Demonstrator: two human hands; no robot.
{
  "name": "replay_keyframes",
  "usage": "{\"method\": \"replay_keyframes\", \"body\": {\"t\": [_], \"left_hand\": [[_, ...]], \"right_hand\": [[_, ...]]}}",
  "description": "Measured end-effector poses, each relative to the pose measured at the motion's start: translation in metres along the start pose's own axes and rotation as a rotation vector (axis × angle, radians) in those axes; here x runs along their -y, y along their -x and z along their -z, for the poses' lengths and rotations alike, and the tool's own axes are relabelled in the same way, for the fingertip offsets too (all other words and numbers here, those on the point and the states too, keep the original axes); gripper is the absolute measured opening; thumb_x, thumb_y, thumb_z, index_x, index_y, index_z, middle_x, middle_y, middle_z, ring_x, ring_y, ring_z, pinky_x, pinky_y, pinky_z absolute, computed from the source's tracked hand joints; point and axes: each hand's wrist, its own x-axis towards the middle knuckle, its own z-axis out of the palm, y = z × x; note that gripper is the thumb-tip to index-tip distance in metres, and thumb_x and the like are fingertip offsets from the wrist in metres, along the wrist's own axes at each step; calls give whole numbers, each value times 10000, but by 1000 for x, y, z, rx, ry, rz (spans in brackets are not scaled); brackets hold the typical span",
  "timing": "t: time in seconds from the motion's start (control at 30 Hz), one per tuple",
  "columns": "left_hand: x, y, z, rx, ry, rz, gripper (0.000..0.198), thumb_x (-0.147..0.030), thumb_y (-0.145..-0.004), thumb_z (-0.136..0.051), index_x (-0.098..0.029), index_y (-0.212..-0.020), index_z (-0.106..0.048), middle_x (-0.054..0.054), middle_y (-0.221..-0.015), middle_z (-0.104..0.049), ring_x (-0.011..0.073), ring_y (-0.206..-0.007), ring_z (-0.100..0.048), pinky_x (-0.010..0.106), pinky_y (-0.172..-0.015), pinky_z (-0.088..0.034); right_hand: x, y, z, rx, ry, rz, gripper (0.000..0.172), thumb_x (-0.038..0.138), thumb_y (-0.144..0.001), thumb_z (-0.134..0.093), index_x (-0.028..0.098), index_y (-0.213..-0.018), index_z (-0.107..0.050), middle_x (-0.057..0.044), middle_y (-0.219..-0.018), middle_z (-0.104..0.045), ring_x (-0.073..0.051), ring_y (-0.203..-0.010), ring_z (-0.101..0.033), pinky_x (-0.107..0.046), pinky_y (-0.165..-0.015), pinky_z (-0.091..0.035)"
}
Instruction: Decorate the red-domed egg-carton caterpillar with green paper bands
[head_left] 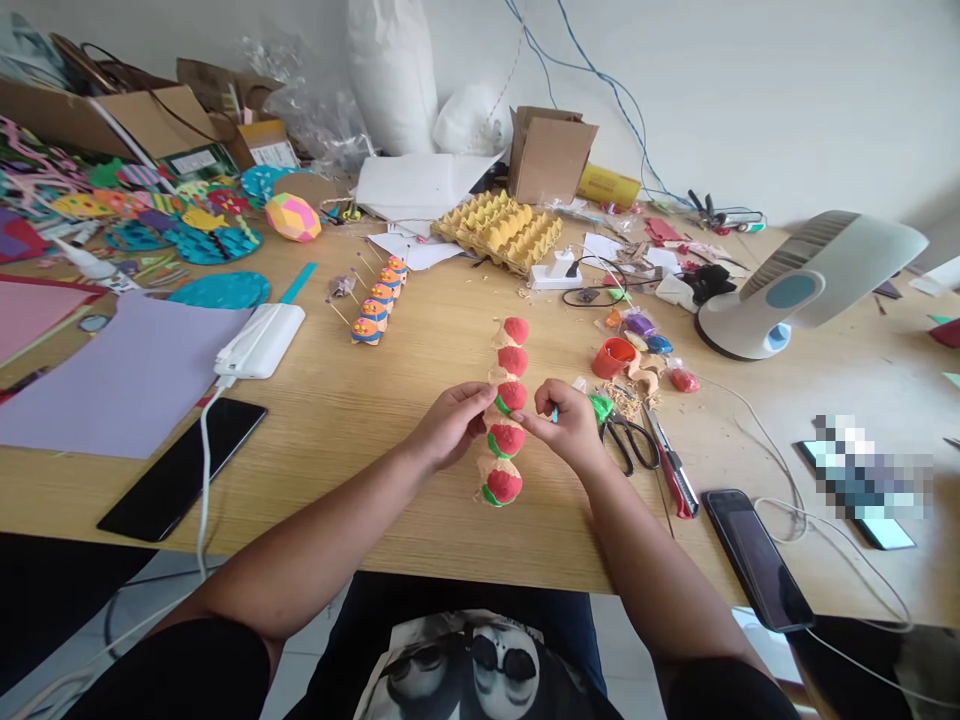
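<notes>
So the person had both hands on a bumpy strip (511, 397), which sat mid-table between them, running from near to far. It had 5 red domes in a row on a pale tan base, and the nearest 3 had green along their lower edges. The left hand (456, 425) had the strip pinched by its left side around the middle dome, thumb up against it and the fingers mostly tucked behind. The right hand (564, 420) was loosely curled, with its thumb touching the strip on the right, close to the middle dome's green edge. A little blue piece (555, 413) showed by those curled fingers, but honestly it was too covered to tell if the hand was gripping it.

Farther left stood an orange and blue strip (379, 302) with thin sticks poking up, and beyond the domes was a yellow egg tray (499, 231). Over on the right there was a red cup (613, 357) beside some shavings (621, 394), with black-handled scissors (631, 443) and a red cutter (679, 480) nearer in. A white fan (806, 285) stood at the far right, and a dark phone (757, 558) lay at the near right.
</notes>
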Motion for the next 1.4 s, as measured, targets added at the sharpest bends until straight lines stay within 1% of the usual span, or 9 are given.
{"method": "replay_keyframes", "body": {"t": [0.17,0.37,0.47,0.67,0.93,1.1,1.2,1.3,1.4], "left_hand": [[-1,2,0,-2,-27,9,289,-418,-810,-799,-137,-873,-775,54,-805,-723,133,-695,-619,255,-651,-482],[0,1,-2,-19,-26,18,295,-416,-760,-839,-136,-783,-751,33,-740,-703,115,-640,-601,236,-615,-464],[2,0,-1,-39,-52,2,303,-430,-769,-831,-139,-815,-759,24,-728,-684,107,-639,-587,227,-612,-461],[2,1,2,-28,-206,-11,304,-449,-796,-800,-152,-772,-741,-13,-668,-635,98,-627,-575,217,-623,-493],[-1,2,0,-17,-372,-41,332,-484,-800,-774,-152,-815,-766,28,-755,-711,149,-715,-644,259,-680,-537],[1,0,2,-54,-332,-24,348,-493,-774,-799,-150,-814,-760,14,-719,-677,134,-681,-611,257,-669,-524],[3,-3,5,-76,-206,31,329,-474,-770,-815,-159,-843,-755,11,-745,-688,120,-669,-607,238,-644,-501],[3,-5,7,-58,-37,118,301,-449,-787,-812,-169,-878,-746,13,-784,-698,120,-695,-625,228,-635,-495],[3,-7,8,-10,62,179,302,-439,-806,-798,-165,-919,-747,24,-820,-702,127,-726,-631,238,-655,-510]], "right_hand": [[1,0,1,48,44,34,465,422,-773,-828,227,-617,-436,45,-610,-445,-123,-583,-372,-290,-593,-292],[0,0,1,50,103,61,501,421,-770,-831,224,-607,-400,46,-603,-432,-120,-583,-363,-291,-598,-289],[-1,-1,2,65,112,54,494,445,-788,-808,223,-619,-400,47,-608,-432,-115,-580,-364,-284,-587,-291],[0,-2,3,116,137,-17,544,542,-751,-806,220,-622,-386,59,-598,-389,-102,-570,-332,-268,-543,-264],[-2,-1,2,119,242,0,579,551,-764,-790,219,-609,-341,58,-586,-391,-98,-570,-313,-272,-549,-247],[1,-3,4,168,10,-92,567,609,-759,-771,217,-609,-390,57,-589,-369,-102,-577,-316,-275,-557,-253],[-4,-6,5,65,-183,-197,532,660,-819,-683,212,-640,-459,47,-605,-380,-110,-589,-330,-279,-572,-262],[-13,-8,2,-25,-343,-379,490,667,-841,-650,206,-705,-556,52,-605,-364,-104,-566,-291,-279,-552,-220],[-19,-8,-3,79,-550,-546,449,632,-783,-725,194,-826,-639,53,-623,-386,-95,-556,-277,-268,-525,-180]]}}
